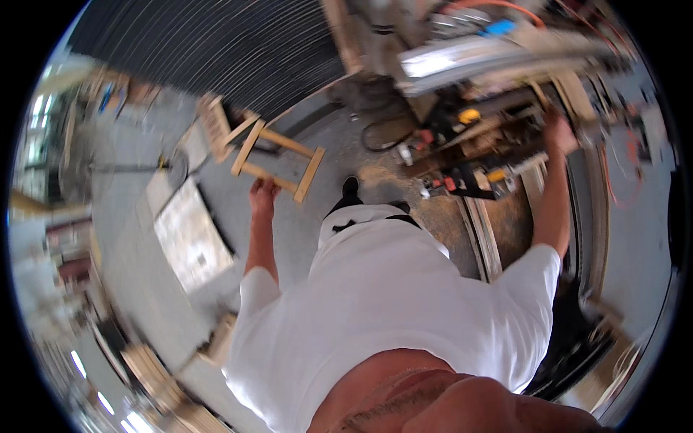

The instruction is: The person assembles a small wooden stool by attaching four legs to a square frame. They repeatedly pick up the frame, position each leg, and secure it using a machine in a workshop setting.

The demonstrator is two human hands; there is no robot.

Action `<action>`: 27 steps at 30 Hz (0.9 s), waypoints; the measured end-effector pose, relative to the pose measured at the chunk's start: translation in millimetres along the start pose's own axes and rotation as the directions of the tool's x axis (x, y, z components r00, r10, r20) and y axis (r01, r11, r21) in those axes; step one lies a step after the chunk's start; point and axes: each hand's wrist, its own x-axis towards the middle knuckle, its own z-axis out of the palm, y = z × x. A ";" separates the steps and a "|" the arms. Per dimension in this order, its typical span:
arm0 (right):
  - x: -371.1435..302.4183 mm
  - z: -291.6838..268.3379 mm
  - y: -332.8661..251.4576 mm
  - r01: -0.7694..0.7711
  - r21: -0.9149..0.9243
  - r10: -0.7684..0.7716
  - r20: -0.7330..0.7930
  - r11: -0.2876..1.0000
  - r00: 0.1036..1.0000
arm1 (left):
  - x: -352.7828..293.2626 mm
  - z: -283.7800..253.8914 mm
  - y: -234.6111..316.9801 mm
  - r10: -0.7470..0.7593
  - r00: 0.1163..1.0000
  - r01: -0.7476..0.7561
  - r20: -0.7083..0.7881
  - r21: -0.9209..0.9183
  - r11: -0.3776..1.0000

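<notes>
My left hand (264, 193) is closed around one rail of a small rectangular wooden frame (310, 175), made of pale slats with an open middle. The frame hangs above the grey floor, out to my left. On the other side my right arm stretches over a cluttered workbench. My right hand (558, 134) is at the bench's far side, beside a piece of wood (575, 97); its fingers are blurred. Two cordless power tools, one black and red with a yellow patch (469, 116) and a similar one nearer me (497, 175), lie on the bench to its left.
A large stack of dark ribbed sheets (216, 50) stands ahead. A long shiny metal profile (462, 63) lies across the bench's far end. Sawdust (382, 175) covers floor near my feet. A whitish board (193, 234) lies at left, with wooden pieces (216, 126) beyond it.
</notes>
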 end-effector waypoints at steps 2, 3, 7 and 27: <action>-4.0 -16.2 -26.9 -0.009 0.050 0.007 0.032 0.999 0.999 | 7.1 -44.1 12.1 0.026 0.987 -0.019 -0.161 0.043 0.999; -14.1 -27.9 -47.9 0.010 -0.054 -0.016 -0.112 0.999 0.994 | 12.3 -64.6 19.0 0.029 0.981 -0.023 -0.190 0.035 0.999; -45.4 -58.5 -83.4 0.144 0.527 0.123 -0.439 0.838 0.890 | 73.8 -128.0 46.7 0.057 0.977 -0.072 -0.203 -0.069 0.995; -436.2 96.8 -394.8 -0.206 0.522 -0.186 0.602 0.827 0.777 | 395.7 -188.1 78.9 0.276 0.957 -0.101 -0.086 0.796 0.596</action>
